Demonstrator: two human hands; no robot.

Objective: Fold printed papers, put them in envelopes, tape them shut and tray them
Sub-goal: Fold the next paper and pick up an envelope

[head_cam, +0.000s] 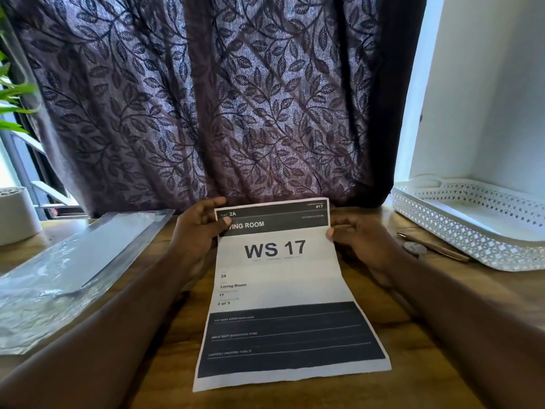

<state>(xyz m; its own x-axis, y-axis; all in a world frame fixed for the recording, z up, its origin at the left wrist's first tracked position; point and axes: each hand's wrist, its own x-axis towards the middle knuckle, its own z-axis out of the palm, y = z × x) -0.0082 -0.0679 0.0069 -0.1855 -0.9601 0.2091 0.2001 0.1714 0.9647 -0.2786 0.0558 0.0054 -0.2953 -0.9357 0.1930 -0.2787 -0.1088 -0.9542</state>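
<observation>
Left: my left hand [199, 231] pinches the far left corner of the printed paper [283, 278], thumb on top | Right: my right hand [361, 242] pinches its right edge | Paper: between my arms, near end on the wooden table [171, 343] | Tray: white lattice tray [460, 231] far right.

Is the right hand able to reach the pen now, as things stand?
Probably yes. The pen lies close by, just right of the right hand, and nothing tall stands between. But that hand pinches the paper and must release it first.
</observation>
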